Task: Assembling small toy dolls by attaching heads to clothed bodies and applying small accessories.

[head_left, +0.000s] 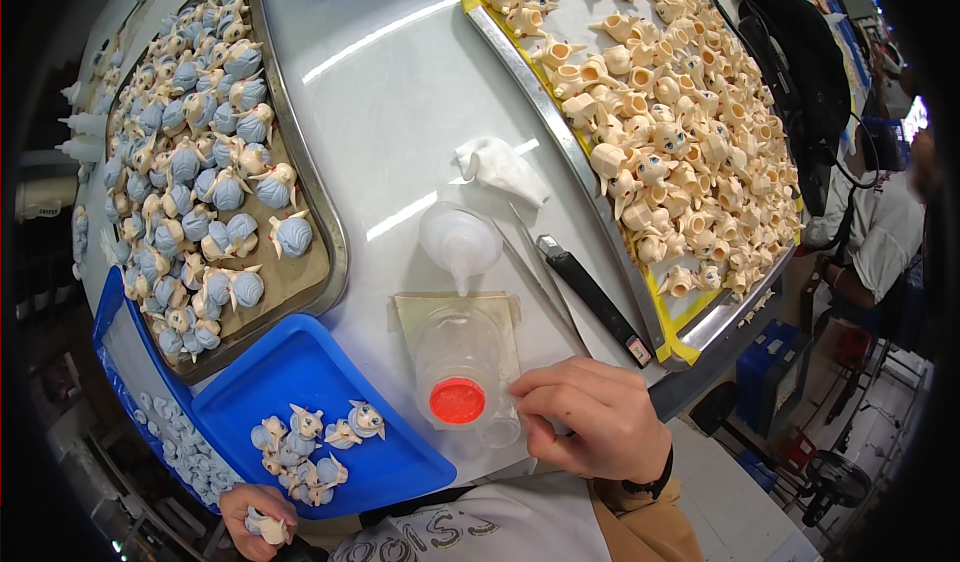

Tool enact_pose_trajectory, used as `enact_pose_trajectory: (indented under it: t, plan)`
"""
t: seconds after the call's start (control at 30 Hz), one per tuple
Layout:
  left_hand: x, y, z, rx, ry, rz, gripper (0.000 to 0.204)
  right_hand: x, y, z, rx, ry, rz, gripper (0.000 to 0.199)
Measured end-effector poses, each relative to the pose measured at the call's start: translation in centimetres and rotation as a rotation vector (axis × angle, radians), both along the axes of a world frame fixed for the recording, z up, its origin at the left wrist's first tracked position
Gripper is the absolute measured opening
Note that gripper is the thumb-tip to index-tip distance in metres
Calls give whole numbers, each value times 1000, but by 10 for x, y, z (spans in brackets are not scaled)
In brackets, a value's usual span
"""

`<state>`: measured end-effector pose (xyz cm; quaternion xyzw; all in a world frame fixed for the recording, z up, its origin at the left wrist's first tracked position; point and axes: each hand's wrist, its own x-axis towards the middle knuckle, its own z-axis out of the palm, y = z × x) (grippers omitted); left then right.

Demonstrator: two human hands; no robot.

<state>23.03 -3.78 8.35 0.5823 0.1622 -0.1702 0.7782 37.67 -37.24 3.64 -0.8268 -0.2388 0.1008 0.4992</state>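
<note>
Down at the lower left, the left hand (243,508) is closed around a small cream-and-grey-blue doll head (267,528), smooth and rounded, its details partly covered by the fingers. The piece sits within that hand's grip, well apart from the right hand (600,420), whose thumb and fingers bend toward one another just beside a clear round jar (458,347) with a bright orange-red disc at its near end (whether the fingertips pinch anything, one cannot tell).

Near the left hand, a blue plastic tray (400,459) bears a loose cluster of similar heads (300,450), cream-faced with pointed ears and grey-blue moulded hair. The jar stands on a beige square pad (415,307); beyond it are a translucent white nozzle bottle (458,237), slim metal tweezers (545,282), a black-handled cutter (595,297) and a crumpled white cloth (505,170).

Farther out, a brown-lined metal tray (335,242) on the left is crowded with blue-haired heads, and a yellow-taped metal tray (575,172) on the right holds heaped hollow cream heads (690,142).
</note>
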Motion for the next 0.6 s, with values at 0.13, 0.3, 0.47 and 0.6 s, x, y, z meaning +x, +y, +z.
enact_pose_trajectory:
  t: [0.13, 0.3, 0.47, 0.6]
  plan:
    - [-1, 2, -1, -10, -16, -15, 51, 0, 0, 0, 12, 14, -3, 18]
    - [0, 1, 0, -12, -13, -10, 52, -1, -3, 0, 19, 23, 4, 17]
    - [-2, 1, 0, -5, 0, 2, 52, -2, -4, 8, 55, 130, -74, 20]
    - [-1, 0, 1, -11, 19, 9, 52, 1, -5, 7, 40, 105, -27, 25]
